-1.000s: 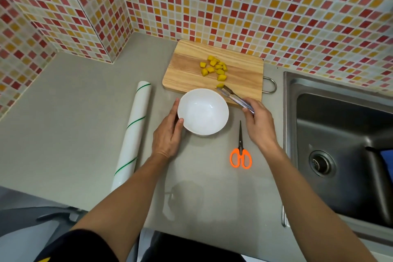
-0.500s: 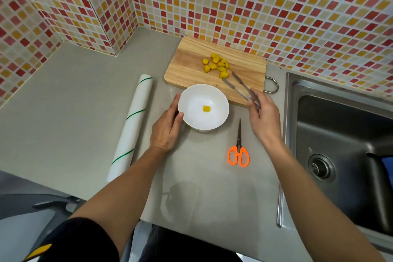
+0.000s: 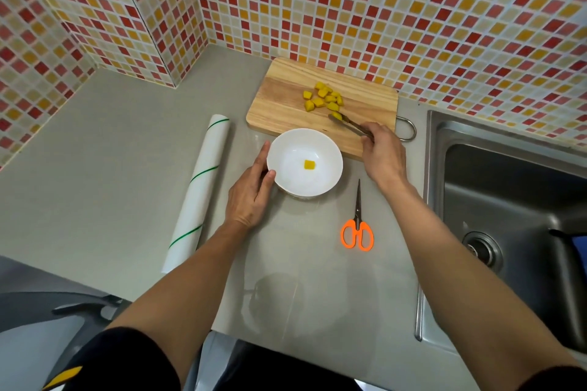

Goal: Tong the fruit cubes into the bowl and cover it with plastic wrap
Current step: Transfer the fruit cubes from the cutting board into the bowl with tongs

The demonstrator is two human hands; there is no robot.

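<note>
A white bowl (image 3: 327, 149) stands on the grey counter with one yellow fruit cube (image 3: 309, 164) lying in it. My left hand (image 3: 251, 192) rests against the bowl's left side, thumb at the rim. Behind the bowl, a wooden cutting board (image 3: 279, 105) carries several yellow fruit cubes (image 3: 322, 97). My right hand (image 3: 382, 157) grips metal tongs (image 3: 351, 125), whose tips close on a cube (image 3: 336, 115) at the near edge of the pile. A roll of plastic wrap (image 3: 198, 190) lies left of the bowl.
Orange-handled scissors (image 3: 357, 228) lie on the counter to the right of the bowl. A steel sink (image 3: 508, 225) fills the right side. Tiled walls stand behind the board and along the left. The counter's front edge runs below my forearms.
One second ago the tongs brought a cube over to the bowl; it now lies inside. The tongs swung back to the board and now pinch another cube. My left hand stayed on the bowl.
</note>
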